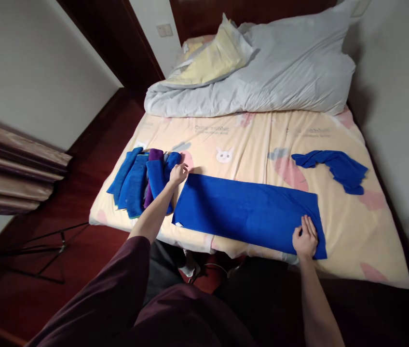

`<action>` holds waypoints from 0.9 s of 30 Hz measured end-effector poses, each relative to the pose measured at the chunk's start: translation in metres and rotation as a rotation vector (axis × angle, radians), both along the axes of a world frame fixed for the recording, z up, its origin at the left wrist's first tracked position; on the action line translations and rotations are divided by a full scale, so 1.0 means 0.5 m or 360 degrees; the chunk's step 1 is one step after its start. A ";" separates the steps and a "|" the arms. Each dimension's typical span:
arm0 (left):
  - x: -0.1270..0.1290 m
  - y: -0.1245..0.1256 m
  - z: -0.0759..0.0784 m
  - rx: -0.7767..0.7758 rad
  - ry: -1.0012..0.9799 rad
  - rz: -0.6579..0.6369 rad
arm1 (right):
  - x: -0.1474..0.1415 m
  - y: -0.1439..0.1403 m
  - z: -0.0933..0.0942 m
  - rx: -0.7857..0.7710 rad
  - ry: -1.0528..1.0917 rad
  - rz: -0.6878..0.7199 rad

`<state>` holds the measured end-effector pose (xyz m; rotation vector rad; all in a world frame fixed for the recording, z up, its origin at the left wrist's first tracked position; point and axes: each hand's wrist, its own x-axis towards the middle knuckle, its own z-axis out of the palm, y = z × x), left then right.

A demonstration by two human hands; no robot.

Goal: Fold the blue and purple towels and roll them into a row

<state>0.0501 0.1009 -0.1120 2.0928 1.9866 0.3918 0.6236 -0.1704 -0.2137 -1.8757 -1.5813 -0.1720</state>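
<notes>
A long blue towel [244,209] lies folded lengthwise and flat across the near edge of the bed [248,140]. My left hand [178,174] pinches its far left corner, beside a row of folded blue and purple towels [143,180]. My right hand [305,238] presses flat on the towel's near right corner, fingers spread slightly. A crumpled blue towel [338,166] lies apart at the right of the bed.
A grey duvet [262,72] and a yellow pillow [215,55] are heaped at the head of the bed. Dark wooden floor lies to the left, with a tripod's legs [41,248] and a curtain [12,173]. A white wall runs along the right.
</notes>
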 end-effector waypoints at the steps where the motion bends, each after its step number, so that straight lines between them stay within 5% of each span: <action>1: 0.019 -0.013 0.000 0.0082 -0.0008 -0.0002 | 0.000 0.000 0.000 0.0004 -0.0004 -0.0003; 3: 0.073 -0.057 -0.013 0.0176 -0.0025 -0.0109 | 0.001 0.001 -0.002 0.0013 -0.0015 -0.0004; 7: 0.211 -0.183 -0.080 0.0087 -0.0095 -0.0989 | 0.002 0.001 -0.003 0.0006 -0.0022 -0.0001; 9: 0.257 -0.230 -0.116 0.0001 -0.0126 -0.1171 | 0.002 0.002 -0.003 -0.0002 -0.0015 -0.0011; 12: 0.260 -0.246 -0.153 -0.0035 -0.0159 -0.1012 | 0.002 0.001 -0.002 -0.0018 0.0000 -0.0009; 20: 0.088 -0.150 -0.178 0.0124 -0.0096 -0.0231 | -0.002 -0.001 0.006 -0.0061 0.0041 -0.0006; 27: 0.078 -0.135 -0.191 0.0239 -0.0082 0.0006 | -0.002 -0.004 0.011 -0.0103 0.0020 0.0009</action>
